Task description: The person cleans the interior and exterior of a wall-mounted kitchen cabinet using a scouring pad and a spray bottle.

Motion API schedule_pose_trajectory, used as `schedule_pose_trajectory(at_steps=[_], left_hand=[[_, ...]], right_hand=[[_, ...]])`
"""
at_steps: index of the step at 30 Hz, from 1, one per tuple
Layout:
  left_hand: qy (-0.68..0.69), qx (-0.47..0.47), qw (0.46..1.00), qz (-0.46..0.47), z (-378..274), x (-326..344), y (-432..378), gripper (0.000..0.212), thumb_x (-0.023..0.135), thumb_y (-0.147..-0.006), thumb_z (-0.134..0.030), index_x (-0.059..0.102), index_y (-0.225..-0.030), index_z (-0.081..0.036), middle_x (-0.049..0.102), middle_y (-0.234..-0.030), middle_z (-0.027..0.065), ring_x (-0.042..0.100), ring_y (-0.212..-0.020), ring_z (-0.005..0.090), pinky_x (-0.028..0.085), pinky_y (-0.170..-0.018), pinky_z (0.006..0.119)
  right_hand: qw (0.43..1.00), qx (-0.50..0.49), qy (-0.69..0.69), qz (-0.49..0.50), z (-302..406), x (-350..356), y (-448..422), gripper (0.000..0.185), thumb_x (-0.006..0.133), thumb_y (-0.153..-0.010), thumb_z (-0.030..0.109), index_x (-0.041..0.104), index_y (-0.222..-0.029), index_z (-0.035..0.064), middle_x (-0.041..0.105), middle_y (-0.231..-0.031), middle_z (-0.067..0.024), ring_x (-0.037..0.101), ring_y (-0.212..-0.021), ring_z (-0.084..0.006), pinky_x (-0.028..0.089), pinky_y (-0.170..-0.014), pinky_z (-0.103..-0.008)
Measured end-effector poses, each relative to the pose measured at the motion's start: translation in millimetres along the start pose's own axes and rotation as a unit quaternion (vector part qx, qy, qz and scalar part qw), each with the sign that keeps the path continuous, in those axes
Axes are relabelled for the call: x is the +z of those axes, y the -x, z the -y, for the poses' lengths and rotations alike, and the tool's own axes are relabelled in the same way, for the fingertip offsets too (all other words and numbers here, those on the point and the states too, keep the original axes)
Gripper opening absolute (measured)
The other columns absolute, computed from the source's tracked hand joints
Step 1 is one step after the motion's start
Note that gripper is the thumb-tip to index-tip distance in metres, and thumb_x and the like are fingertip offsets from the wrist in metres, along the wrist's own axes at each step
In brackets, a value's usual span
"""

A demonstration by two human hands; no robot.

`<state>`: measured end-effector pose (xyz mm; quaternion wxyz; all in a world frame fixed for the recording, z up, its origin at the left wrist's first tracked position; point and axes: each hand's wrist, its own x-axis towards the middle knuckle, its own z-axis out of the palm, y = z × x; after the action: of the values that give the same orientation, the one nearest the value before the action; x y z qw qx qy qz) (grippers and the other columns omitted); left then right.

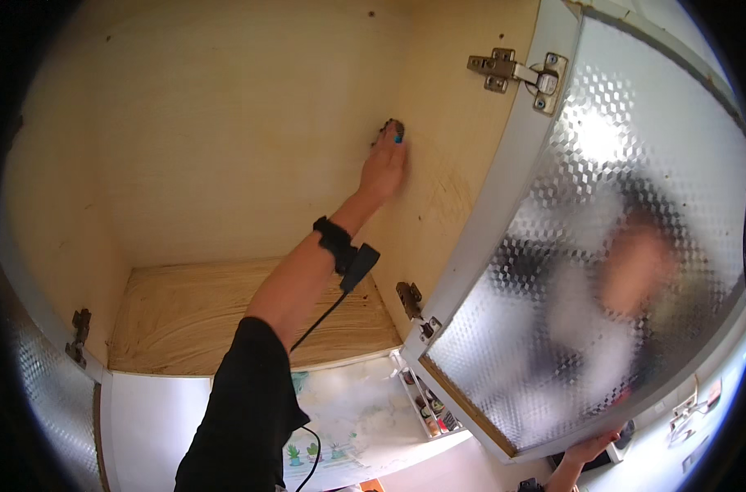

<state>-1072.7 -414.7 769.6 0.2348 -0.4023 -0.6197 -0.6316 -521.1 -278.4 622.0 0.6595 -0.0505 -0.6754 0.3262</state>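
My left hand (384, 163) reaches deep into a wooden wall cabinet (244, 135), close to the corner where the back panel meets the right side panel. Under its fingertips is a small dark scrubber (399, 128), mostly hidden, with a bit of blue beside it. A black strap with a cabled device (342, 252) circles the left wrist. At lower right my right hand (588, 449) holds the bottom edge of the open cabinet door (594, 246), which has a patterned glass pane. Part of that hand is hidden by the door.
Metal hinges (517, 77) join the door to the right panel. The cabinet floor (182, 313) shows wet-looking brown streaks. Another glass door (56, 393) stands open at left. Below, a small rack (431, 403) holds several containers beside a plant-patterned wall panel (342, 424).
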Motion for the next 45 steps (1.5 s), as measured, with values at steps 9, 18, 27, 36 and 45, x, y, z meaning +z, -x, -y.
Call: schedule_pose_trajectory(at_steps=[9, 18, 27, 36, 45], left_hand=[[-0.044, 0.233, 0.971, 0.001, -81.2, 11.5, 27.9, 0.059, 0.047, -0.082, -0.018, 0.029, -0.134, 0.006, 0.029, -0.138, 0.0281, 0.025, -0.128, 0.0478, 0.021, -0.108, 0.048], [-0.005, 0.326, 0.945, 0.039, -138.8, 14.1, 36.4, 0.052, 0.022, -0.097, -0.028, 0.024, -0.141, -0.002, 0.024, -0.146, 0.0202, 0.022, -0.134, 0.0354, 0.017, -0.110, 0.036], [0.252, -0.016, 0.966, 0.051, -109.3, -15.1, -101.6, 0.065, 0.017, -0.098, -0.047, 0.020, -0.142, 0.000, 0.023, -0.148, 0.0134, 0.023, -0.136, 0.0250, 0.017, -0.110, 0.032], [0.180, 0.317, 0.927, 0.092, -168.5, -14.7, -121.8, 0.057, 0.018, -0.099, -0.042, 0.042, -0.134, -0.004, 0.041, -0.139, 0.0109, 0.033, -0.132, 0.0224, 0.020, -0.109, 0.031], [0.057, 0.019, 0.997, 0.043, -70.7, -14.1, -34.3, 0.046, 0.031, -0.097, -0.033, 0.044, -0.126, 0.000, 0.053, -0.117, 0.0170, 0.052, -0.105, 0.0263, 0.042, -0.088, 0.037]], right_hand=[[0.999, 0.004, -0.037, -0.019, -6.4, -18.1, -3.2, 0.069, 0.012, -0.096, 0.048, 0.024, -0.139, -0.0048, 0.024, -0.146, -0.0188, 0.021, -0.135, -0.0312, 0.015, -0.112, -0.0446], [1.000, -0.009, -0.021, -0.010, -6.6, -16.2, -6.8, 0.068, 0.012, -0.097, 0.047, 0.023, -0.140, -0.0044, 0.025, -0.145, -0.0197, 0.022, -0.135, -0.0321, 0.016, -0.112, -0.0447], [1.000, -0.015, -0.021, -0.013, -6.0, -20.4, 0.1, 0.067, 0.011, -0.097, 0.047, 0.023, -0.140, -0.0039, 0.025, -0.145, -0.0207, 0.023, -0.134, -0.0329, 0.016, -0.111, -0.0448], [1.000, -0.016, -0.017, -0.011, -11.3, -29.2, 5.4, 0.066, 0.011, -0.097, 0.046, 0.023, -0.140, -0.0035, 0.025, -0.144, -0.0216, 0.024, -0.134, -0.0338, 0.017, -0.111, -0.0449], [0.987, -0.137, 0.048, 0.075, -35.8, -55.3, 4.7, 0.062, 0.014, -0.098, 0.042, 0.020, -0.141, -0.0023, 0.025, -0.144, -0.0230, 0.025, -0.133, -0.0348, 0.019, -0.110, -0.0446]])
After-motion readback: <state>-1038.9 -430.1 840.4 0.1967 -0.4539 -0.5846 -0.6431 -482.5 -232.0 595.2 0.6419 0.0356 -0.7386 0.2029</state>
